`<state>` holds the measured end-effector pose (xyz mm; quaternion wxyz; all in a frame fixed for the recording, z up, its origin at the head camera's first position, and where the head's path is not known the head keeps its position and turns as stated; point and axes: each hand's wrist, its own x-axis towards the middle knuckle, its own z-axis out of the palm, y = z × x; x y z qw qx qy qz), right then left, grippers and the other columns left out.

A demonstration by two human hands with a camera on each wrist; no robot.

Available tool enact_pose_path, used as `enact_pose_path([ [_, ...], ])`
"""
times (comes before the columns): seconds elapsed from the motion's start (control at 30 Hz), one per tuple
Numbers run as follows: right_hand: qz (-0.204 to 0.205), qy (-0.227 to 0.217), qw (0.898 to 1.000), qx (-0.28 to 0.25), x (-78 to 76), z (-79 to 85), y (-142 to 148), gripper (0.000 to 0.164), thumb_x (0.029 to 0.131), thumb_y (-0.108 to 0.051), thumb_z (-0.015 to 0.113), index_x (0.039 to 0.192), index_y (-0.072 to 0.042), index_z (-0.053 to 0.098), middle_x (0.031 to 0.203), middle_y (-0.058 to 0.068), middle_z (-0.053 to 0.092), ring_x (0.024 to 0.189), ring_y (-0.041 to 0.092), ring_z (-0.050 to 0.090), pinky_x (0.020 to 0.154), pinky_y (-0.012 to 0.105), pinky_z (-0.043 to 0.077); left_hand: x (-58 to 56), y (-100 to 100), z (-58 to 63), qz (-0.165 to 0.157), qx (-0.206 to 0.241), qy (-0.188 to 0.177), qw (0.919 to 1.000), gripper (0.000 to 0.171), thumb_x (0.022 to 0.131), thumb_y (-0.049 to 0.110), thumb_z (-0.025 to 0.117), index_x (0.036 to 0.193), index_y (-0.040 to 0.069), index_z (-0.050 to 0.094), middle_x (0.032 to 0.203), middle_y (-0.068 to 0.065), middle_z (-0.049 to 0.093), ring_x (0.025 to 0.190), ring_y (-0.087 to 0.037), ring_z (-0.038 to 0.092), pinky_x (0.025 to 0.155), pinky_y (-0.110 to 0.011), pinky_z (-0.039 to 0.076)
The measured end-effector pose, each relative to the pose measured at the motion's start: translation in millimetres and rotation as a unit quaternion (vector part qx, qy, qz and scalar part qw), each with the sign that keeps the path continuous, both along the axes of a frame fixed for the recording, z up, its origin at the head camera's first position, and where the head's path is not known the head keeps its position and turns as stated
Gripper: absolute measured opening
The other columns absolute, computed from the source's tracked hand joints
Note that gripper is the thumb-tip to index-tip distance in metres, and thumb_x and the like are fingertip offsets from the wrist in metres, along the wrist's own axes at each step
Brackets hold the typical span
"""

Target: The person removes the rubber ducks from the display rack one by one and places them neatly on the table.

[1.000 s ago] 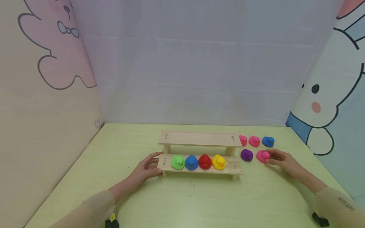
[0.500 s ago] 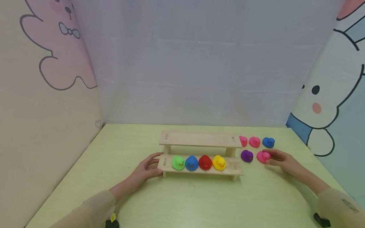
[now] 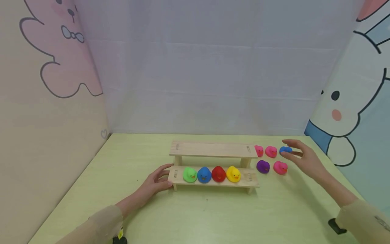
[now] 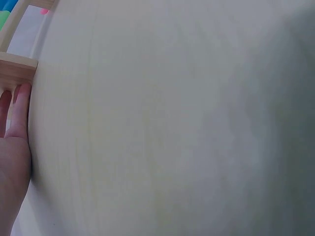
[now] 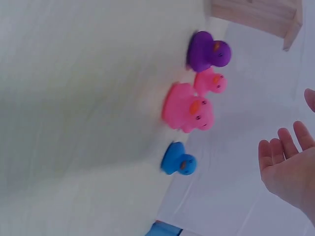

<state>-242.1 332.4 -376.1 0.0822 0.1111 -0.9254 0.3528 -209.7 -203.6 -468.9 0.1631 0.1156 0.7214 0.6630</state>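
Fingers of my left hand (image 3: 156, 181) rest straight against the two-tier wooden rack (image 3: 213, 149), steadying it. My right hand (image 3: 304, 158) hovers spread and holding nothing above the small blue rubber duck (image 3: 284, 149).

Blue duck (image 3: 285, 149) at 2 o'clock partly hidden behind right hand (image 3: 304, 159). Left hand (image 4: 14, 147) cut off by left wrist view edge. Small pink duck (image 3: 259, 150) half hidden behind shelf (image 3: 213, 149).

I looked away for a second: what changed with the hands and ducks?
The right hand let go of the near pink duck, lifted and moved back toward the blue duck, fingers open. The left hand stayed at the wooden stand; no duck moved.
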Motion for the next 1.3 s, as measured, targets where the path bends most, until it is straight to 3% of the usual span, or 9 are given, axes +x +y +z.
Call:
enact_pose_path([
  [0.17, 0.011, 0.064, 0.998, -0.009, 6.6, 20.6, -24.8, 0.053, 0.097, -0.027, 0.064, 0.142, -0.005, 0.047, 0.142, 0.024, 0.048, 0.123, 0.041, 0.045, 0.082, -0.006, 0.031, -0.2, -0.5, -0.8, -0.002, 0.003, 0.002, 1.0000, 0.068, 0.095, 0.014, 0.064, 0.153, 0.024, 0.031, 0.147, -0.018, 0.044, 0.118, -0.015, 0.062, 0.093, -0.030, 0.054],
  [0.43, 0.033, 0.107, 0.993, -0.027, 17.5, 39.6, -56.9, 0.052, 0.095, -0.020, 0.067, 0.142, -0.010, 0.049, 0.144, 0.019, 0.050, 0.127, 0.035, 0.046, 0.087, -0.005, 0.029, -0.6, -0.3, -1.9, -0.009, 0.011, 0.008, 0.9999, 0.069, 0.095, 0.013, 0.063, 0.154, 0.020, 0.029, 0.146, -0.020, 0.043, 0.117, -0.012, 0.063, 0.093, -0.029, 0.054],
  [0.53, 0.049, 0.117, 0.991, -0.033, 21.4, 42.0, -66.2, 0.052, 0.094, -0.019, 0.067, 0.142, -0.012, 0.050, 0.145, 0.016, 0.050, 0.129, 0.014, 0.048, 0.089, -0.004, 0.031, -0.8, -0.5, -1.8, -0.008, 0.012, 0.007, 0.9999, 0.069, 0.095, 0.013, 0.064, 0.155, 0.019, 0.029, 0.146, -0.021, 0.043, 0.117, -0.012, 0.063, 0.093, -0.028, 0.054],
  [0.67, 0.061, 0.125, 0.990, -0.029, 27.6, 42.6, -77.2, 0.052, 0.094, -0.017, 0.068, 0.142, -0.016, 0.050, 0.144, 0.011, 0.052, 0.118, -0.016, 0.040, 0.089, -0.002, 0.035, -1.3, -1.0, -2.3, -0.010, 0.013, 0.010, 0.9998, 0.069, 0.095, 0.013, 0.063, 0.155, 0.018, 0.028, 0.147, -0.023, 0.042, 0.118, -0.014, 0.062, 0.093, -0.028, 0.054],
  [0.77, 0.069, 0.124, 0.990, -0.025, 32.6, 42.7, -85.4, 0.052, 0.093, -0.018, 0.069, 0.142, -0.018, 0.051, 0.143, 0.011, 0.053, 0.116, -0.015, 0.043, 0.088, -0.001, 0.036, -1.6, -1.0, -2.9, -0.011, 0.014, 0.012, 0.9998, 0.070, 0.095, 0.013, 0.063, 0.155, 0.017, 0.028, 0.147, -0.024, 0.042, 0.118, -0.014, 0.062, 0.093, -0.028, 0.054],
  [0.87, 0.069, 0.115, 0.991, -0.020, 36.5, 40.4, -93.4, 0.052, 0.093, -0.020, 0.070, 0.141, -0.021, 0.052, 0.139, 0.011, 0.056, 0.118, 0.005, 0.053, 0.086, 0.003, 0.040, -1.9, -0.7, -3.0, -0.010, 0.012, 0.010, 0.9998, 0.070, 0.095, 0.013, 0.064, 0.155, 0.018, 0.028, 0.147, -0.023, 0.042, 0.118, -0.014, 0.062, 0.093, -0.028, 0.054],
  [1.0, 0.080, 0.128, 0.988, -0.020, 39.4, 31.8, -102.8, 0.050, 0.090, -0.015, 0.072, 0.138, -0.021, 0.056, 0.135, 0.007, 0.060, 0.108, 0.013, 0.057, 0.086, 0.008, 0.045, -1.9, -0.2, -2.4, -0.007, 0.009, 0.006, 0.9999, 0.069, 0.095, 0.013, 0.064, 0.154, 0.020, 0.030, 0.147, -0.021, 0.043, 0.118, -0.014, 0.062, 0.093, -0.029, 0.054],
  [1.1, 0.098, 0.149, 0.984, -0.026, 40.6, 22.7, -109.6, 0.049, 0.088, -0.010, 0.073, 0.135, -0.020, 0.058, 0.131, 0.004, 0.062, 0.104, 0.004, 0.054, 0.087, 0.009, 0.046, -1.3, -0.1, -1.7, -0.005, 0.007, 0.007, 0.9999, 0.069, 0.095, 0.014, 0.064, 0.154, 0.020, 0.030, 0.147, -0.021, 0.044, 0.119, -0.014, 0.062, 0.093, -0.029, 0.054],
  [1.3, 0.102, 0.152, 0.983, -0.031, 44.7, 4.7, -119.7, 0.047, 0.086, -0.008, 0.075, 0.129, -0.021, 0.062, 0.121, 0.000, 0.066, 0.101, 0.002, 0.055, 0.079, 0.014, 0.050, -0.1, -0.1, -0.5, -0.010, 0.006, 0.014, 0.9998, 0.069, 0.096, 0.015, 0.063, 0.155, 0.019, 0.028, 0.147, -0.023, 0.043, 0.120, -0.014, 0.062, 0.093, -0.028, 0.053],
])
